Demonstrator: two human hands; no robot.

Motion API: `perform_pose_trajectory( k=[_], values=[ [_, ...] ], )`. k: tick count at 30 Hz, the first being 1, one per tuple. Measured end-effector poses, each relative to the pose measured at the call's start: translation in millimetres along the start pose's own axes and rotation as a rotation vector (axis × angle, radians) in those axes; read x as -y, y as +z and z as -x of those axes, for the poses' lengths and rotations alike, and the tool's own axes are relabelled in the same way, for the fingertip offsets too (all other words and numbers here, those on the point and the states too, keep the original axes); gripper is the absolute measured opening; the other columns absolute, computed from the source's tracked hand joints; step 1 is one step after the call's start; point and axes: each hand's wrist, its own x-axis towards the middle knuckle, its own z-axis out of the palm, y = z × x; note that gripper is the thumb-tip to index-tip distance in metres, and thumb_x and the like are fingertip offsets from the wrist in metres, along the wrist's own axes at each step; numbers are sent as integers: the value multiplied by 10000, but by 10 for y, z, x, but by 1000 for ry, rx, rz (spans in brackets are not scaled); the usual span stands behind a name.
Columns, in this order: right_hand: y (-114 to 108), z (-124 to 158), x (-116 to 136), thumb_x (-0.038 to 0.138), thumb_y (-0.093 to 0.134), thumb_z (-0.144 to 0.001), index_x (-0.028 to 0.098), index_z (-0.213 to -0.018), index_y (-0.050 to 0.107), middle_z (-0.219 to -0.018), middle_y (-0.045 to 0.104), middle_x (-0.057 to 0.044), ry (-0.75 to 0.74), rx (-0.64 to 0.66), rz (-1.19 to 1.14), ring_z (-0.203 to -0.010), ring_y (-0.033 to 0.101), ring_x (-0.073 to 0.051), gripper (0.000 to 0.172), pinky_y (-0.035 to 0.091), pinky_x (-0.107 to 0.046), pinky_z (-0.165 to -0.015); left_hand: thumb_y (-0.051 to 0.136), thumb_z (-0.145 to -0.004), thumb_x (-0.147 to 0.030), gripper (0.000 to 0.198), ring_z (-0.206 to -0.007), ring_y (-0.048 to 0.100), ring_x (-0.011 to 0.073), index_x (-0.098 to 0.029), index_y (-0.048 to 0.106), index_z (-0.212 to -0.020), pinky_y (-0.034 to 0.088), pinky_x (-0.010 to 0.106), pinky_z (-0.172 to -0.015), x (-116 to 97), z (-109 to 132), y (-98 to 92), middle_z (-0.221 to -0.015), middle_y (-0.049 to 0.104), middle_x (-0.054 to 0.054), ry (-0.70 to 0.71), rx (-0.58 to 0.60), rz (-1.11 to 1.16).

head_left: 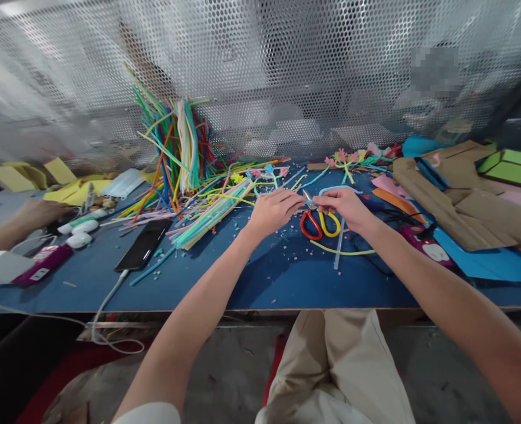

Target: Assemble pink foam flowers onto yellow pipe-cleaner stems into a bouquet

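My right hand (342,206) is closed in a pinch on a light blue pipe cleaner (340,189), which curves over its knuckles. Close to it, my left hand (274,209) has its fingers pressed together at the near end of that light blue strand; the fingertips partly hide the contact. Just below both hands lies a pair of scissors (320,224) with one red and one yellow handle, its blades pointing away behind the fingers. A translucent stick (339,246) and a yellow-green pipe cleaner (342,250) rest beside the scissors.
Bundled pipe cleaners (187,147) stand at the back left against a perforated metal panel (251,70). A phone (143,246) charges at left, near another person's hand (43,213). Pipe-cleaner flowers (342,158) lie behind my hands. Brown paper (459,200) and a purple power strip (428,244) are right.
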Motion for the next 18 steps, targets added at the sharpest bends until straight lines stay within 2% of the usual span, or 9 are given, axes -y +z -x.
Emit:
perform_pose_trajectory(
  k=[5,8,11,14,16,18],
  values=[
    [-6,1,2,540,848,-666,171,-587,673,-624,647,-22,31,18,-29,-582,489,-107,416,372,-292,-581,560,-1031,-307,206,-936,719,175,-210,741,-1050,515,288,-784,-23,3,-13,-1019,787,46,-6,-8,-6],
    [-1,-8,-24,565,804,-727,176,-616,683,-649,675,-29,-40,8,30,-601,525,-124,422,415,-299,-611,569,-1023,-317,208,-950,724,177,-210,746,-1045,515,284,-787,-47,4,7,-1025,787,48,-79,-19,36],
    [-10,-13,-71,541,732,-835,187,-699,721,-708,728,-41,-250,-93,245,-668,616,-171,379,471,-331,-699,592,-1010,-338,221,-918,734,172,-212,768,-1058,518,272,-752,-50,-8,27,-1029,793,54,-216,1,140],
    [-62,-8,-113,448,696,-913,201,-800,764,-811,776,-51,-550,-234,601,-797,676,-225,280,463,-386,-814,619,-996,-362,250,-947,741,191,-210,790,-1096,536,292,-814,-27,-29,22,-1065,799,68,-309,56,314],
    [-115,3,-119,389,660,-957,231,-879,790,-895,800,-44,-733,-234,798,-899,681,-242,220,429,-419,-903,628,-988,-391,275,-895,740,185,-208,805,-1093,537,286,-806,-10,-40,5,-1023,807,64,-368,119,463],
    [-167,16,-109,337,602,-999,273,-957,801,-952,812,-17,-866,-182,907,-944,674,-231,213,403,-420,-939,662,-958,-443,299,-731,702,152,-211,822,-1059,513,257,-695,0,-44,-12,-897,805,44,-444,199,597]
  ],
)
